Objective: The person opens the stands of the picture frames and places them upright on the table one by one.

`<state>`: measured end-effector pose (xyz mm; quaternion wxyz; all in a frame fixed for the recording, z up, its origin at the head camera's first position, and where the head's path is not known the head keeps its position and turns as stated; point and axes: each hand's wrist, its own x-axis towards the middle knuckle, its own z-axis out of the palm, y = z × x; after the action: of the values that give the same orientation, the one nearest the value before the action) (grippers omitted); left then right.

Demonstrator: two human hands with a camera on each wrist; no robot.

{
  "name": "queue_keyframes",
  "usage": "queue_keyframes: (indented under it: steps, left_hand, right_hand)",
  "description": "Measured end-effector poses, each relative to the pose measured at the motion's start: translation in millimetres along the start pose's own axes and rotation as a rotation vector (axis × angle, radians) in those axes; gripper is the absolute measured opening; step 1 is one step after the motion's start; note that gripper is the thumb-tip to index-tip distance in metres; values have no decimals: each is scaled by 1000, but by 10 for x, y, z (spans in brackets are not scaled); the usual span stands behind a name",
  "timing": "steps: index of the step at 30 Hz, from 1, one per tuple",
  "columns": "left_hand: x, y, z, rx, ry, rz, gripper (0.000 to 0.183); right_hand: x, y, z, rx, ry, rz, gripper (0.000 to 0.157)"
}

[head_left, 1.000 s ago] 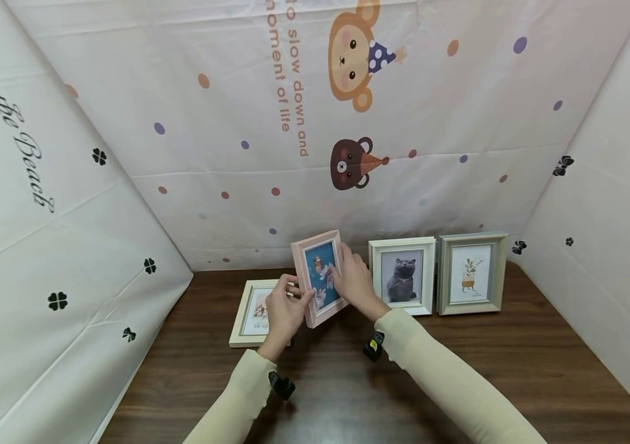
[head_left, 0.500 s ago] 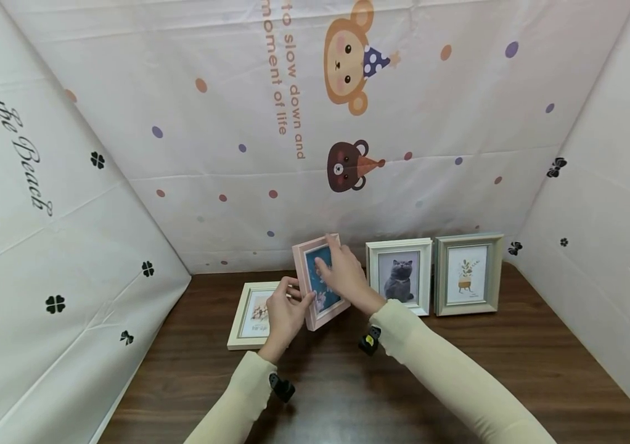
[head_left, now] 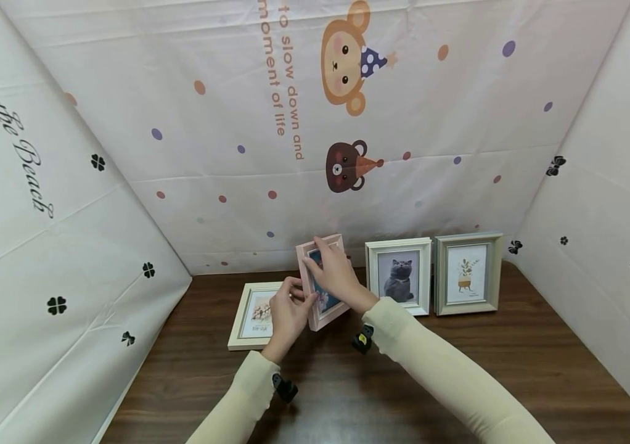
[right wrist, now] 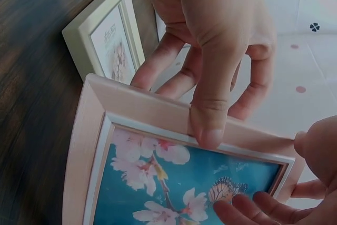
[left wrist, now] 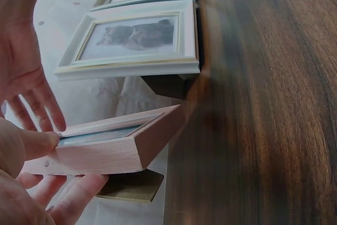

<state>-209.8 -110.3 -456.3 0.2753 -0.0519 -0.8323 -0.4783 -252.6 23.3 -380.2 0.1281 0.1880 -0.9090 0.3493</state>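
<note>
My left hand (head_left: 288,311) pinches the left edge of a pink photo frame (head_left: 319,319), thumb on the front and fingers behind. The frame stands tilted on the table, its blue picture of blossoms and a butterfly (right wrist: 226,188) partly covered in the head view. Across its upper front lies my right hand (head_left: 338,271), the fingers fairly straight and reaching the upper left corner. Part of the frame's brown support (left wrist: 134,185) shows behind it. Left of the hands, a cream photo frame (head_left: 234,336) with a flower picture lies on the table, partly hidden by my left hand.
Right of the pink frame stands a white photo frame (head_left: 371,277) with a grey cat picture. Beside it is a grey-beige photo frame (head_left: 494,277) with a potted plant picture. Printed cloth walls (head_left: 209,142) enclose the dark wooden table (head_left: 404,394) at the back and sides.
My right hand has moved from the pink frame's right edge up and left across its front. The left hand keeps its hold, and the frame has barely shifted.
</note>
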Motion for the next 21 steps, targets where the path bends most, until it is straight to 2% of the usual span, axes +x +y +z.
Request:
queue_keyframes:
  steps: [4,12,21]
  left_hand:
    - [7,19,19,6,2,6,30]
    - [-6,38,59,0,33,15,28]
    - [-23,42,82,9,67,30,26]
  right_hand:
    - [12,-32,10,25,17,-19,63]
    - [-3,-94,53,2,72,-47,62]
    - [-31,-129,93,13,84,-51,60]
